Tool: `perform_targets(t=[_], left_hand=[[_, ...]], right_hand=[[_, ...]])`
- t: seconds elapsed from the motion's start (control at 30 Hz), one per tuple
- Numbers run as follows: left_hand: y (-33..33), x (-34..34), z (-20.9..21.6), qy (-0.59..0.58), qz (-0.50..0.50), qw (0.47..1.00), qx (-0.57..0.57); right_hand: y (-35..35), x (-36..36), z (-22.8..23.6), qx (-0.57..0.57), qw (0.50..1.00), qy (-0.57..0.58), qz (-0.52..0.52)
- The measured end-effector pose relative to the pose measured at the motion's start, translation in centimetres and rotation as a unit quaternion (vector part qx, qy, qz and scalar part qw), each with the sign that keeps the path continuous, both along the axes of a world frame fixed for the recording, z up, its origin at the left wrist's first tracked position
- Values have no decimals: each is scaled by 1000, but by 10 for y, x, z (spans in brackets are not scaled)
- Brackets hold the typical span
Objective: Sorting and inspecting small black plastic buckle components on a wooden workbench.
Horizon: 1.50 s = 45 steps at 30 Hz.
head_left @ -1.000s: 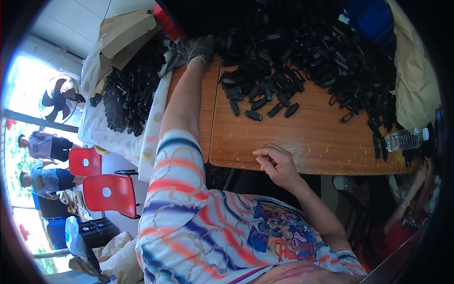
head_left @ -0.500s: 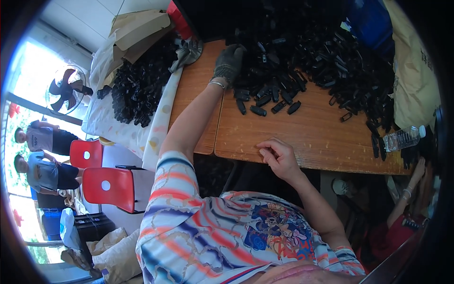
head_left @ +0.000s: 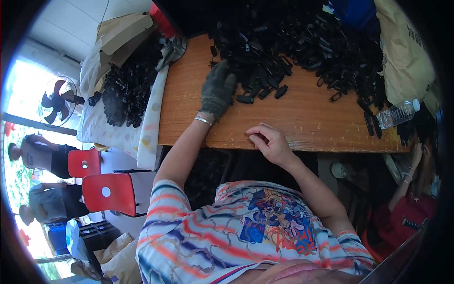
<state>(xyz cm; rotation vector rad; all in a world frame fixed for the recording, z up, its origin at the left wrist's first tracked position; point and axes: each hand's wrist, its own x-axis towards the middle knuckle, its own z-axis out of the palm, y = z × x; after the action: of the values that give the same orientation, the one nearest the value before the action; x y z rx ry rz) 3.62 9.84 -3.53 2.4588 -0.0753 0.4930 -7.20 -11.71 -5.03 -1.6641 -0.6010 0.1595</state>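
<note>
your right hand (head_left: 269,142) is nearest you, bare, resting at the near edge of the wooden table (head_left: 307,118). its fingers are curled in toward the palm with the tips close together; whether something small is pinched in them cannot be told. just beyond it the tabletop is plain wood.

your left hand (head_left: 217,90) reaches further out, wearing a dark glove, with a thin bracelet (head_left: 204,120) at the wrist. it lies palm down with the fingers spread loosely, closed on nothing, and the fingertips touch the near edge of the heap of small black plastic parts (head_left: 293,42). a few loose black pieces (head_left: 265,92) lie just right of the glove, apart from the main heap, which runs on past your fingertips and off to the right across the far side of the table.

well right of both hands, a clear plastic bottle (head_left: 398,113) lies on its side near the table's edge. left of the gloved hand, past the table's end, a second pile of black parts (head_left: 125,90) sits on a pale cloth (head_left: 142,137).
</note>
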Motion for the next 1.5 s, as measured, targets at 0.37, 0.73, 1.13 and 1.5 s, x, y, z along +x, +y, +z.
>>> perform_targets(t=[0.37, 0.73, 1.13, 1.5], left_hand=[[-6, -69, 22, -18, -53, 998, -18], [-36, -89, 3, -12, -120, 992, 48], [-48, -84, 13, -60, -118, 986, 104], [-68, -72, 0, -19, -76, 980, 183]], right_hand=[[-55, 20, 18, -51, 992, 69, -97], [-79, 133, 20, -338, 889, -185, -248], [-52, 200, 14, -482, 827, -215, -192], [-85, 151, 32, -455, 860, -166, -162]])
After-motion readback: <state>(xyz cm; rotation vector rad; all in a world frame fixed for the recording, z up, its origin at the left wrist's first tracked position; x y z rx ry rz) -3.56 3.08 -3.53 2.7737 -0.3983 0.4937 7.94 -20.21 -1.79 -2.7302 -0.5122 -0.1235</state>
